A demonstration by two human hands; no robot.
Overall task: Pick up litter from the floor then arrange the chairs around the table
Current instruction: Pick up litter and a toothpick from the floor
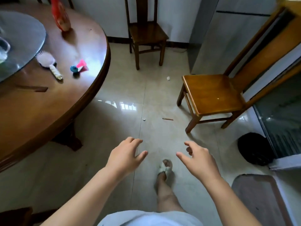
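Observation:
My left hand (126, 154) and my right hand (197, 158) reach forward over the tiled floor, fingers spread, both holding nothing. Ahead of them on the floor lie a small white scrap (144, 119), a thin brown stick (167, 119) and, farther off, a crumpled white bit of paper (168, 78). A wooden chair (211, 93) stands on the right, away from the table, its back to the glass door. A second, darker wooden chair (147, 33) stands by the far wall. The round wooden table (53, 98) fills the left side.
On the table lie a hairbrush (48, 64), a pink and blue toy (79, 66), a red bottle (61, 13) and a glass turntable (19, 41). A black bin (254, 148) and a brown mat (259, 199) sit at the right by the glass door. My slippered foot (166, 167) stands between my hands.

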